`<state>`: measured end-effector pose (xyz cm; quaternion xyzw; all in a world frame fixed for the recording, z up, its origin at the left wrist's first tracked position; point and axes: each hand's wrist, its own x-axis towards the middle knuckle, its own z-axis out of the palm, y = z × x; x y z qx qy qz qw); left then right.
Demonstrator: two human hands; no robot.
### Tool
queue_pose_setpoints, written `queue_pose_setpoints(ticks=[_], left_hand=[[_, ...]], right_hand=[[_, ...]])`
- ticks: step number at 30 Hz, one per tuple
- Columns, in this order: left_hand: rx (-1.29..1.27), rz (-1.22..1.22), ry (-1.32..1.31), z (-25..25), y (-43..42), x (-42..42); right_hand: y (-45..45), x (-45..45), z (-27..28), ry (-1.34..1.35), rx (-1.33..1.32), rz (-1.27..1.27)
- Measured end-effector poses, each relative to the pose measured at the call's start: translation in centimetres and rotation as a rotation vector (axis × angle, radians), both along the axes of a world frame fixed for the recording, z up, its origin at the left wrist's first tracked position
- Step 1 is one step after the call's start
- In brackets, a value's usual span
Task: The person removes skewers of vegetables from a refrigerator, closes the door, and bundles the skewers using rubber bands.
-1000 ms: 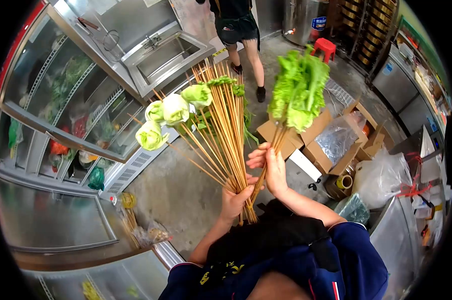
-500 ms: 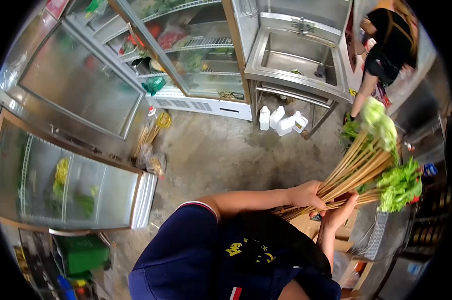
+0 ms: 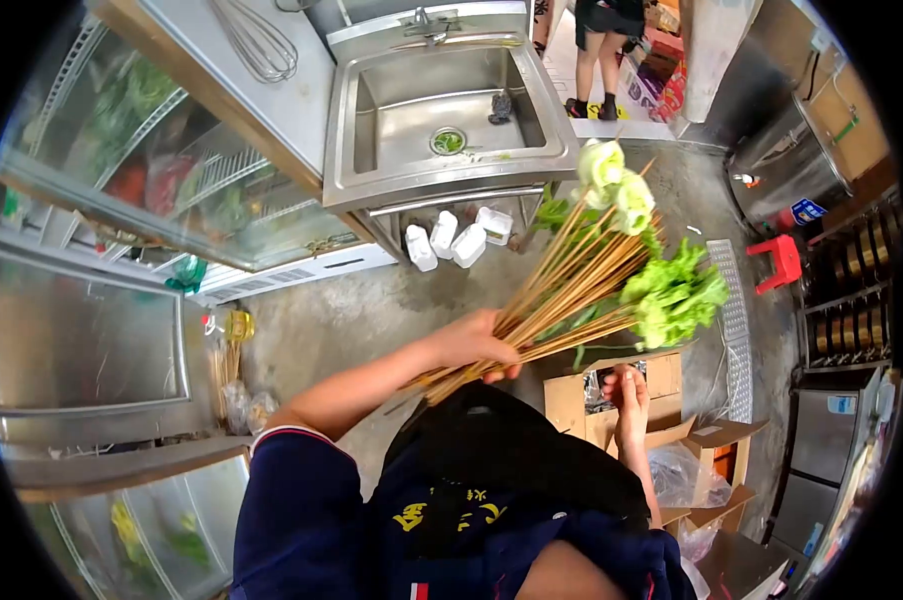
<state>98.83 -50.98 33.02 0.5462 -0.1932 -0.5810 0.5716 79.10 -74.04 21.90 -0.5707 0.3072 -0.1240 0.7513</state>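
Observation:
A thick bundle of wooden skewers (image 3: pixel 571 285) with greens on their far ends lies across my left hand (image 3: pixel 479 345), whose fingers wrap round the sticks near their lower ends. Pale green rolled leaves (image 3: pixel 616 185) top some skewers, and frilly lettuce (image 3: pixel 674 295) tops others at the right side of the bundle. My right hand (image 3: pixel 626 390) is apart from the bundle, below the lettuce and over an open cardboard box. Its fingers are curled, and whether they hold anything is too small to tell.
A steel sink (image 3: pixel 441 110) stands ahead, with white plastic jugs (image 3: pixel 456 240) under it. Glass-door fridges (image 3: pixel 151 150) line the left. Cardboard boxes (image 3: pixel 706 470), a red stool (image 3: pixel 774 264) and a steel drum (image 3: pixel 791 165) are to the right. A person's legs (image 3: pixel 598 70) show beyond a doorway.
The view has turned and the sink is now ahead. My right hand has come off the skewers, while my left hand keeps hold of them. The other person is now farther away, in the doorway.

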Motion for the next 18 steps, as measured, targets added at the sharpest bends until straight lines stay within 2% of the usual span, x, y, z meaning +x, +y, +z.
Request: queue_pose_setpoints(ticks=[2,4,6,7,8,9,10,12,14,15,16,17,18], left_hand=[[0.084,-0.028,-0.021,0.0,3.1,3.5],[0.061,-0.069,0.030,-1.4,5.3,4.1],[0.068,0.019,0.087,-3.0,8.4,4.1],[0.072,0.060,0.107,-3.6,10.3,3.9],[0.102,0.072,0.111,-4.1,12.5,3.4],[0.137,0.078,0.139,-4.4,12.3,4.4],[0.155,0.069,0.144,-5.4,14.7,4.1],[0.100,0.201,0.200,-6.6,19.3,1.3],[0.184,0.474,0.228,-4.8,21.6,-3.9],[0.230,0.567,0.207,-4.2,22.5,-6.9],[0.290,0.658,0.195,-3.3,23.7,-10.0],[0.336,0.745,0.152,-3.9,25.3,-13.2],[0.304,0.939,0.206,-3.3,26.4,-16.5]], right_hand=[[-0.3,0.8,-1.9,0.105,0.016,-0.118],[-2.1,-0.3,-3.6,0.186,0.007,-0.216],[-3.2,-0.4,-5.4,0.178,0.119,-0.226],[-3.1,-0.1,-6.1,0.263,0.129,-0.257],[-4.2,-0.3,-8.9,0.261,0.238,-0.231],[-5.1,2.1,-8.4,0.328,0.239,-0.263],[-4.9,2.9,-11.0,0.287,0.250,-0.112],[-3.0,6.7,-10.3,0.290,0.262,0.096],[-1.9,10.6,-10.7,0.295,0.283,0.332],[-1.5,12.3,-12.5,0.323,0.212,0.392],[0.5,14.6,-11.3,0.448,0.148,0.416],[2.3,16.9,-10.8,0.417,0.127,0.558],[4.6,19.3,-10.4,0.384,0.098,0.703]])
